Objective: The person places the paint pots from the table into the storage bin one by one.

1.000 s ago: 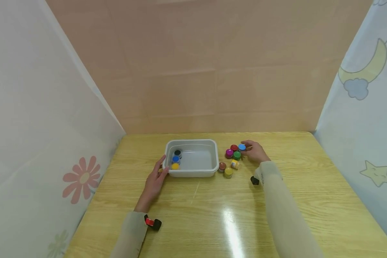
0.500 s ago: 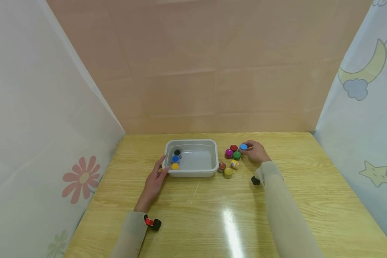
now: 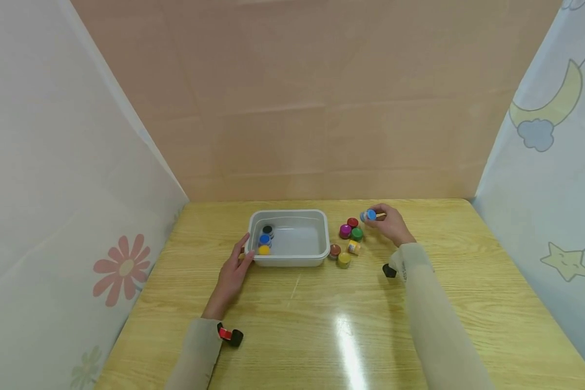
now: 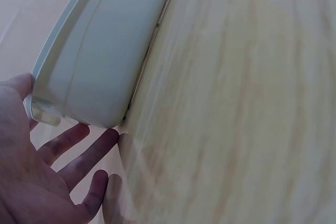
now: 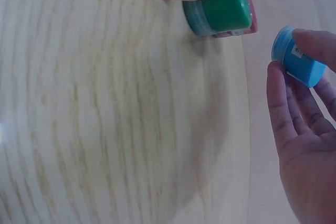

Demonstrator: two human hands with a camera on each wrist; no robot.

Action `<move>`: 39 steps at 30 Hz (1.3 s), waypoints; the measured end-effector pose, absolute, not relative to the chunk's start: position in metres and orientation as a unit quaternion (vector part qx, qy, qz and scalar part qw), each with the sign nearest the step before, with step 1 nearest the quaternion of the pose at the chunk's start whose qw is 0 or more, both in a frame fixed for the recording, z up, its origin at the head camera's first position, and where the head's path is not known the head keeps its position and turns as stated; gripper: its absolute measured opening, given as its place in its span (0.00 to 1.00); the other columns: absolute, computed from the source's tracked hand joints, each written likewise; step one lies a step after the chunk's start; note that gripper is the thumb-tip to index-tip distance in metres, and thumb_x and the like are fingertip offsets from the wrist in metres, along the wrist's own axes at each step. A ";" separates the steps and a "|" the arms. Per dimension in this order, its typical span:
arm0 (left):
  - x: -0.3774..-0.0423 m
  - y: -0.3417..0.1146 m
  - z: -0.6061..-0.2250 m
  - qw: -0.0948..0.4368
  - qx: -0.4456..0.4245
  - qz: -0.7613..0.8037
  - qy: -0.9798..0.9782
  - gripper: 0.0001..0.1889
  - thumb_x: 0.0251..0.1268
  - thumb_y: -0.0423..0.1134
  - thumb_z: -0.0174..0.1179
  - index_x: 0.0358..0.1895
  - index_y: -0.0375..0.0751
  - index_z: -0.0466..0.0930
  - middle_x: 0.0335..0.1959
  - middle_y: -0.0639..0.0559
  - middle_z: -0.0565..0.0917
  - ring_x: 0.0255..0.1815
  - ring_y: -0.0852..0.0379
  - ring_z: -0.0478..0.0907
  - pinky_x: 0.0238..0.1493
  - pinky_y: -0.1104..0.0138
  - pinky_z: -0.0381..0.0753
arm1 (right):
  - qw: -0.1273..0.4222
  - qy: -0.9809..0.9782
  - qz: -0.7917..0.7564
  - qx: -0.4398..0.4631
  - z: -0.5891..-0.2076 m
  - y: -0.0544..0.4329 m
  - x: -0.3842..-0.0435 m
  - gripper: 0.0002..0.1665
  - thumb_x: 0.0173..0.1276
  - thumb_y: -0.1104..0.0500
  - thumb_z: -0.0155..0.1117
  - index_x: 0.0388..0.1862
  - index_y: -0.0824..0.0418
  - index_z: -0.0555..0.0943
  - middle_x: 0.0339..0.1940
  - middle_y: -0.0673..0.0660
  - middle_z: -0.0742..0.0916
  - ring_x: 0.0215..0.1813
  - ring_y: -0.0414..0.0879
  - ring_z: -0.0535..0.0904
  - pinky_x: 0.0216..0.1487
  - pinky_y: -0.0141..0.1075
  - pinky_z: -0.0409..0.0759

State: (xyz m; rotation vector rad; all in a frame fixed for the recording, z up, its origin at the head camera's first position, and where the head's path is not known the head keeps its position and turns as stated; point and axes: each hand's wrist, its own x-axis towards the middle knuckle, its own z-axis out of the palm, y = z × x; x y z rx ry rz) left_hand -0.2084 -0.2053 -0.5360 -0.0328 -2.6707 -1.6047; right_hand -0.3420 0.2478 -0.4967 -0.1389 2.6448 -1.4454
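Observation:
My right hand [image 3: 391,225] pinches a small light-blue paint jar [image 3: 368,215] between thumb and fingers, raised at the back of the table. The jar lies tilted in the grip, with a small white label [image 5: 297,51] on its side. Just left of it stand a red jar [image 3: 352,222], a magenta jar [image 3: 345,231] and a green jar [image 3: 356,234]. My left hand [image 3: 232,273] rests against the left end of a white plastic basin [image 3: 290,261], fingers spread and touching its rim and outer wall. Inside are a black-lidded jar [image 3: 268,229], a blue jar [image 3: 265,239] and a yellow-orange jar [image 3: 264,249].
Between the basin and my right forearm are a brown jar [image 3: 335,251], an olive-yellow jar [image 3: 343,260] and an orange-yellow jar [image 3: 353,247] lying on its side. The wooden table [image 3: 292,319] meets a brown covered wall [image 3: 322,135] behind, with printed sheets either side.
My right hand has lifted the light-blue jar from beside the red and green ones, tipping it over. My left hand and the basin hold their place.

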 end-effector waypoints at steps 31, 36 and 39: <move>-0.215 -0.195 -0.542 0.010 -0.024 -0.519 -0.855 0.30 0.81 0.63 0.47 0.82 0.73 0.54 0.71 0.39 0.73 0.60 0.41 0.84 0.66 0.41 0.75 | 0.007 0.815 -0.574 -0.076 -0.477 0.237 -0.332 0.28 0.75 0.54 0.68 0.69 0.61 0.73 0.64 0.61 0.74 0.53 0.43 0.82 0.53 0.33 0.83; -0.216 -0.197 -0.543 0.008 -0.024 -0.514 -0.858 0.31 0.81 0.64 0.46 0.82 0.73 0.53 0.71 0.39 0.73 0.60 0.40 0.84 0.67 0.40 0.75 | 0.006 0.806 -0.587 -0.082 -0.477 0.230 -0.331 0.28 0.78 0.55 0.64 0.71 0.61 0.72 0.64 0.62 0.74 0.54 0.49 0.83 0.50 0.26 0.82; -0.216 -0.197 -0.541 0.007 -0.027 -0.512 -0.859 0.31 0.81 0.64 0.46 0.82 0.73 0.52 0.71 0.39 0.73 0.60 0.40 0.84 0.66 0.40 0.75 | 0.003 0.803 -0.591 -0.085 -0.476 0.226 -0.331 0.27 0.79 0.56 0.62 0.72 0.61 0.72 0.62 0.61 0.74 0.52 0.48 0.85 0.50 0.26 0.82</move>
